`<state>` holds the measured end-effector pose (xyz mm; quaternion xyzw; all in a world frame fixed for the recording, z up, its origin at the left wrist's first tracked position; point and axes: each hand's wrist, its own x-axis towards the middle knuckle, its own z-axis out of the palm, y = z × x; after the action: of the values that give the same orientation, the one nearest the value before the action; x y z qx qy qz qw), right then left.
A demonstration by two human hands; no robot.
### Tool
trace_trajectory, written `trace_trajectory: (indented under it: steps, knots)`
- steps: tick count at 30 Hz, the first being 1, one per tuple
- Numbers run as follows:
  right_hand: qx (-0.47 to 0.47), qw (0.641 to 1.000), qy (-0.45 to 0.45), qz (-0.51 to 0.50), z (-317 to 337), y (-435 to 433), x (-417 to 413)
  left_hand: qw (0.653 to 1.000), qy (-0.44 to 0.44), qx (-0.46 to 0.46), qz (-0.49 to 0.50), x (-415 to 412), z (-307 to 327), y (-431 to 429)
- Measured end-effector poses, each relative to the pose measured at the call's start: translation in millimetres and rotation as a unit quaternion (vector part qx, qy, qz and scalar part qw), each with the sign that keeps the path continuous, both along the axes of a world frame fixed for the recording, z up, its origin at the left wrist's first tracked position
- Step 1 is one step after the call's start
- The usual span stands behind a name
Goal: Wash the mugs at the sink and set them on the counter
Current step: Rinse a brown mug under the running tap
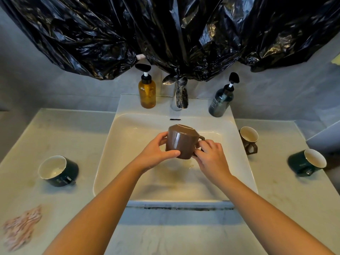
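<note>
- The sink [117, 144] sits in the middle of the surface [73, 137], with the tap [179, 96] behind the basin.
- One pump bottle [147, 92] stands left of the tap, another pump bottle [220, 102] right of it.
- An upturned mug [181, 142] is held over the basin between the left hand [156, 153] and the right hand [211, 159].
- One mug [57, 170] lies left of the sink, with a cloth [20, 227] nearer the person.
- Right of the sink is a near mug [248, 138]; a far mug [307, 162] lies well apart.

Both forearms are bare to the frame's edge, with no sleeves, and the left hand [156, 153] and right hand [211, 157] wear no gloves, rings or watch.
</note>
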<state>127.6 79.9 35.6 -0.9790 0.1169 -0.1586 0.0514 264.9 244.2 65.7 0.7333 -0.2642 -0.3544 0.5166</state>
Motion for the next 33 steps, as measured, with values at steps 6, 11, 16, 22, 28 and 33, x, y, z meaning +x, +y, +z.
trace_trajectory:
  steps: [6, 11, 16, 22, 28, 33]
  knots:
    - [0.285, 0.958, 0.009, -0.024, -3, 5, 5, 0.995, 0.018, 0.001, 0.102, 0, -10, -13]
    - [0.526, 0.837, -0.037, -0.147, 2, 6, 22, 0.977, -0.068, -0.019, 0.201, 12, -2, -35]
    - [0.609, 0.769, -0.018, -0.194, 3, 6, 40, 0.891, -0.391, -0.068, 0.220, 54, 39, -63]
    - [0.626, 0.756, -0.033, -0.191, 14, 7, 51, 0.754, -0.639, -0.008, 0.152, 105, 55, -84]
    - [0.621, 0.758, -0.034, -0.196, 18, 4, 58, 0.710, -0.699, -0.013, 0.085, 128, 65, -86]
    - [0.611, 0.765, -0.024, -0.202, 17, 2, 60, 0.674, -0.737, -0.009, 0.038, 138, 76, -87]
